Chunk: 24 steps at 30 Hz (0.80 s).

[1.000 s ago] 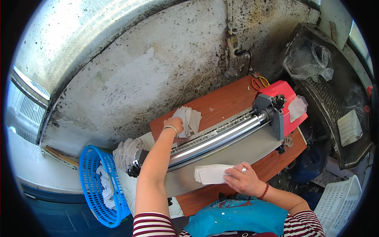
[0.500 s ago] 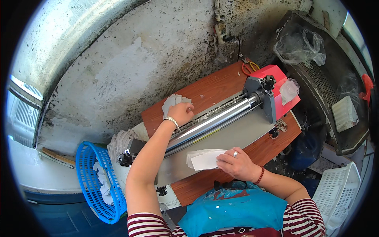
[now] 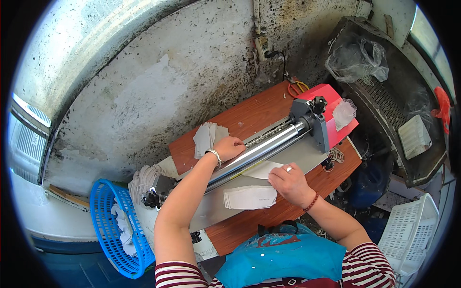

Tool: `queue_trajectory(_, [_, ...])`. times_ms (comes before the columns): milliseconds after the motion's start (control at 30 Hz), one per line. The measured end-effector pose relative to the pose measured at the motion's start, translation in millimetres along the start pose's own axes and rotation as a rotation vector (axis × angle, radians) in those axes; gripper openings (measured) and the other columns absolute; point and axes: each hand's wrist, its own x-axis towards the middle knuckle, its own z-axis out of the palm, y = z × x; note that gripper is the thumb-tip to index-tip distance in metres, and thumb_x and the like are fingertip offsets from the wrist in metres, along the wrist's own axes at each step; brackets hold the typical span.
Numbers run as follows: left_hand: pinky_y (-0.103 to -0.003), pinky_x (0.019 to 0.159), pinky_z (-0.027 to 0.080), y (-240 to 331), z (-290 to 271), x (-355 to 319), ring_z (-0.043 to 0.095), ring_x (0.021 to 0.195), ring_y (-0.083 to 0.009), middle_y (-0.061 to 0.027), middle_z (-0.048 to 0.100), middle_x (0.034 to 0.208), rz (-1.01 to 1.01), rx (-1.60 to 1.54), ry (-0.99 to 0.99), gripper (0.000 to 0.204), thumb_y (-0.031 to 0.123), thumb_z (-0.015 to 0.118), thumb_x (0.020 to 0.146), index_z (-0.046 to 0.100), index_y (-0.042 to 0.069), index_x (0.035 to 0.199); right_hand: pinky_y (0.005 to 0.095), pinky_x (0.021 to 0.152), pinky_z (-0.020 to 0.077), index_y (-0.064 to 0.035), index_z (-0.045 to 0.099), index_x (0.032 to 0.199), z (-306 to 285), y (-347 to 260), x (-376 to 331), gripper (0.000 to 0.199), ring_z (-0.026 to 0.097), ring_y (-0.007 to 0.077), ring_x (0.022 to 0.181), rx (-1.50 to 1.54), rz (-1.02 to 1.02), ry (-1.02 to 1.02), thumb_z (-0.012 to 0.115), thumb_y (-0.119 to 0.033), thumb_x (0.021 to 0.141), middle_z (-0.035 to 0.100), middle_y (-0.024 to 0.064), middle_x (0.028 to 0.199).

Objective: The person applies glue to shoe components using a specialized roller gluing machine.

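White sheet (image 3: 263, 169) enters the steel rollers (image 3: 259, 151), pressed flat by the open right hand (image 3: 289, 182). Left hand (image 3: 229, 147) grips 1 stack (image 3: 207, 138) behind them.

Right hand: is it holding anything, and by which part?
The right hand presses a white sheet by its near edge against the roller; fingers lie flat, not closed.

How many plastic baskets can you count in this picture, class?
2. A blue plastic mesh basket sits at lower left beside the roller machine, holding pale pieces. A white plastic lattice basket sits at lower right. Others may be hidden outside the view.
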Motion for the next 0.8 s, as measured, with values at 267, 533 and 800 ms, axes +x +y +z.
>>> queue_trajectory(267, [-0.029,0.074,0.049,-19,-11,17,0.063,0.079,-0.0150,-0.0082,0.069,0.087,-0.030,0.056,0.008,0.030,0.026,0.066,0.077,0.069,0.005,0.098,0.0352,0.078,0.0398,-0.0108,0.061,0.092,-20,-26,2,0.020,0.057,0.0191,0.086,0.351,-0.035,-0.078,0.070,-0.019,0.076,0.058,0.0021,0.096])
queue_trajectory(533, [-0.045,0.088,0.036,-69,-58,20,0.061,0.092,-0.0217,-0.0026,0.068,0.090,-0.270,-0.021,0.695,0.023,0.022,0.067,0.071,0.068,0.016,0.093,0.0358,0.082,0.0378,-0.0120,0.062,0.097,-12,-31,-8,0.028,0.053,0.0194,0.096,0.357,-0.074,-0.160,0.072,-0.022,0.073,0.055,0.0026,0.104])
queue_trajectory(800, [-0.052,0.099,0.026,-98,-53,1,0.056,0.108,-0.0261,-0.0072,0.064,0.108,-0.456,0.701,0.434,0.032,0.014,0.064,0.073,0.066,0.020,0.105,0.0366,0.082,0.0378,-0.0138,0.064,0.094,-12,-34,-10,0.024,0.053,0.0192,0.094,0.488,0.065,-0.144,0.073,-0.020,0.072,0.055,0.0021,0.103])
